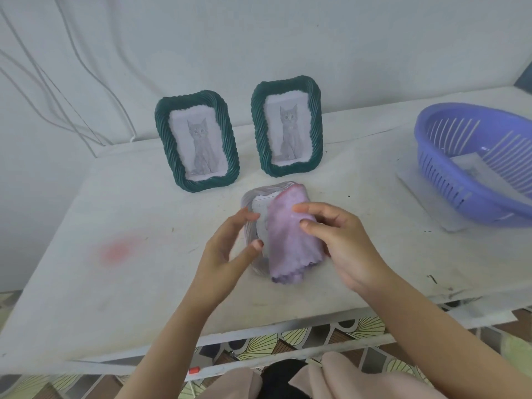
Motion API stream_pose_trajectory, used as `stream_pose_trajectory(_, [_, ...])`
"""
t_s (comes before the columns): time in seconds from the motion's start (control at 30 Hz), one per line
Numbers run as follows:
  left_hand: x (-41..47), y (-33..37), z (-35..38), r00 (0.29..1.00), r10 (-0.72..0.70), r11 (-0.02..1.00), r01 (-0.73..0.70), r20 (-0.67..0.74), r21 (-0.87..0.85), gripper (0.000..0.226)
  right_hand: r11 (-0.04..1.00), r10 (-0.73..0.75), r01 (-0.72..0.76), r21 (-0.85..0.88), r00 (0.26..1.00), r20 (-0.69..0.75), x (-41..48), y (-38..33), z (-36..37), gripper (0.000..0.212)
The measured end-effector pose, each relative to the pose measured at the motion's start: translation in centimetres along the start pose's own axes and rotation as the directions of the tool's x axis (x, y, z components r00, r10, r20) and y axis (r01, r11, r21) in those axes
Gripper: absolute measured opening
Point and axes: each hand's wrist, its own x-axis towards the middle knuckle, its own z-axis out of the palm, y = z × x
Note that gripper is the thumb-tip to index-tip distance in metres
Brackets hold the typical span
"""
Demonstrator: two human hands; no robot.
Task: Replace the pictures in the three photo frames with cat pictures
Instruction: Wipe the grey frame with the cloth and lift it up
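Two dark green twisted-rim photo frames stand upright at the back of the table, the left one (161, 133) and the right one (315, 116). Each shows a grey cat picture. In front of them is a third frame (250, 198), pale grey-white, with my left hand (224, 254) gripping its left edge between fingers and thumb. A lilac cloth (288, 243) drapes over most of this frame and hides its picture. My right hand (345, 246) holds the cloth against the frame, fingers curled over it.
A purple slotted plastic basket (431, 156) sits at the table's right end on a white sheet (417, 182). The white table (115, 203) has a pink stain (121, 249) at the left. Cables (57, 96) hang on the wall behind.
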Motion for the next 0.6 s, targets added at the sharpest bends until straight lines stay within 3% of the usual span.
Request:
stream_pose_trajectory(0.13, [0.0,1.3,0.0,0.983,-0.150,0.881,0.182,0.108,-0.436,0.046,0.967,0.037,-0.073,0.246,0.989,0.146,-0.1,-0.6,1.6,0.035])
stream_pose_trajectory(0.23, [0.0,1.6,-0.6,0.968,-0.219,0.782,0.249,0.123,-0.571,0.047,0.974,-0.004,-0.043,0.223,0.979,0.205,-0.3,-0.7,2.7,0.034])
stream_pose_trajectory(0.33, [0.0,1.6,-1.8,0.968,-0.248,0.846,0.193,-0.047,-0.497,0.033,0.992,-0.122,0.128,-0.025,0.981,0.153,-0.2,-0.4,2.7,0.034])
stream_pose_trajectory(0.4, [0.0,1.3,-3.4,0.958,-0.243,0.904,0.167,-0.152,-0.394,0.035,0.951,-0.167,0.186,-0.247,0.981,0.094,0.3,0.0,2.3,0.031])
stream_pose_trajectory(0.5, [-0.5,1.2,-5.9,0.943,-0.211,0.976,0.187,-0.256,-0.115,0.038,0.776,-0.249,0.220,-0.591,0.968,0.033,1.4,1.6,0.8,0.029])
stream_pose_trajectory(0.6, [-0.5,0.0,-8.0,0.919,-0.195,0.939,0.276,-0.344,0.205,0.042,0.555,-0.315,0.180,-0.812,0.949,-0.005,2.2,3.1,-0.8,0.038])
